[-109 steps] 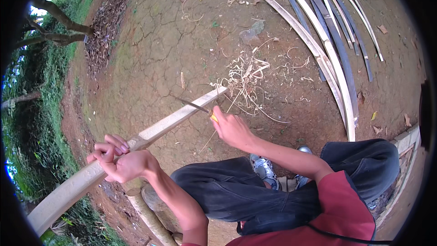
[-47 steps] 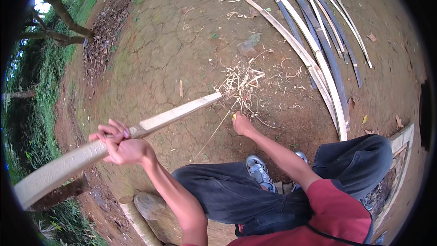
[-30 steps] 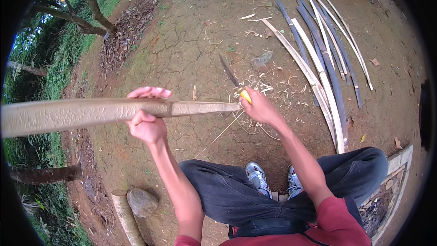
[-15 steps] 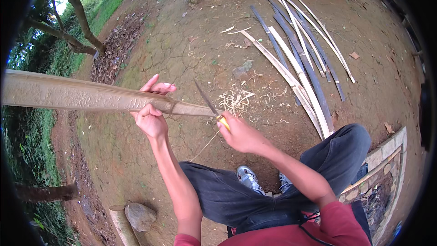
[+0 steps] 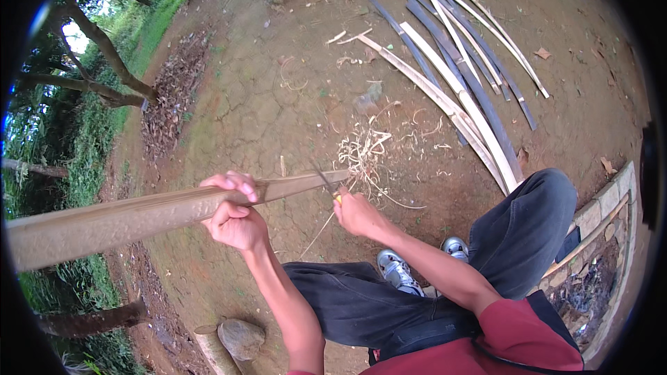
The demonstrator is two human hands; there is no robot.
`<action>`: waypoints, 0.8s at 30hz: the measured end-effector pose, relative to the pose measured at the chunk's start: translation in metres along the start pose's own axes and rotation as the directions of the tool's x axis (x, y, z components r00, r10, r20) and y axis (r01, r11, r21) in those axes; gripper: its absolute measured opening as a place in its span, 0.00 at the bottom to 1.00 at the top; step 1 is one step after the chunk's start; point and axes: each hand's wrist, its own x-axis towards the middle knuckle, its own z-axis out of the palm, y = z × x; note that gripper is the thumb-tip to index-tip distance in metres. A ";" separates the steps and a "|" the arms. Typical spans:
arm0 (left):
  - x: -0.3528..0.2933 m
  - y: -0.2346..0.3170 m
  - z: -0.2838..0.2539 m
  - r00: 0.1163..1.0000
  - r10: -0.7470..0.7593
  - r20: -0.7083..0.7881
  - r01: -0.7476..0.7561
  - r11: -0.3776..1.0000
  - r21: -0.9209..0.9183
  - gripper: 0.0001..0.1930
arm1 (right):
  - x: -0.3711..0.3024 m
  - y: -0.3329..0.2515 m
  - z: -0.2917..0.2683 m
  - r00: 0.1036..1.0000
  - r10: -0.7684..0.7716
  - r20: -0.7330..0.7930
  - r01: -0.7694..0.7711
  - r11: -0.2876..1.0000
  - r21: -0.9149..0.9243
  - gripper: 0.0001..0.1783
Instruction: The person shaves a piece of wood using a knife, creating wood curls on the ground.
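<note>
Head view: left hand (image 5: pixel 238 226) clasping one bamboo strip (image 5: pixel 132 221); right-hand fingers (image 5: pixel 347 212) gripping one knife (image 5: pixel 326 181); two shoes (image 5: pixel 398 272); one shavings heap (image 5: pixel 363 151).

The person wears a dark red shirt (image 5: pixel 445 360) with short sleeves, a black panel (image 5: pixel 554 316) beside the right sleeve (image 5: pixel 524 337) and a thin black cord running across the cloth. The loose trousers (image 5: pixel 389 312) are faded charcoal with visible seams, above silvery-grey shoes (image 5: pixel 397 272) patterned in darker tones. Left hand (image 5: pixel 238 223) and right hand (image 5: pixel 360 214) are bare.
</note>
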 end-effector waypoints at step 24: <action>0.009 0.002 -0.026 0.875 0.234 -0.423 -0.169 0.968 0.186 0.16 | 0.032 0.008 0.046 0.996 -0.015 0.086 0.016 1.000 -0.008 0.17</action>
